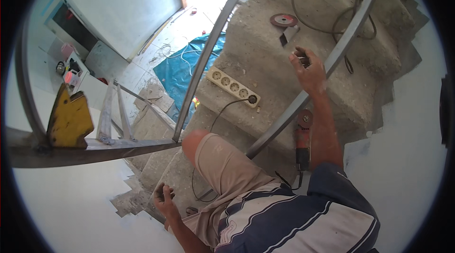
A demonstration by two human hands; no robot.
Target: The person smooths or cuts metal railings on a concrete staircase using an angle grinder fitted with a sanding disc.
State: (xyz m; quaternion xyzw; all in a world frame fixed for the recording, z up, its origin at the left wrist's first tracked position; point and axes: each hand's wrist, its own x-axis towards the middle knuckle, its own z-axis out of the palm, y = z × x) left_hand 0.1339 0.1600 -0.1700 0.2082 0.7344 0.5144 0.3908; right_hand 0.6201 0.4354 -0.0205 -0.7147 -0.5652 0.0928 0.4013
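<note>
My right hand (311, 72) is raised over the stairs beside a slanting metal bar (348, 40). Its fingers are bent with thumb and fingertips close together; anything pinched there is too small to make out. Just beyond it lie a red and grey grinding disc (284, 20) and a small dark-and-light flat piece (288, 36) on a step. My left hand (166, 201) hangs low by my left leg, fingers loosely bent and apart, holding nothing visible. Below my right forearm, a red and black angle grinder (304, 134) rests on a stair.
A white power strip (232, 87) with one black plug lies on a step. Cable loops (339, 30) cover the upper stairs. Metal railing bars (208, 54) surround me, with a yellow angled piece (70, 118) at the left. Below spreads a blue tarp (173, 70).
</note>
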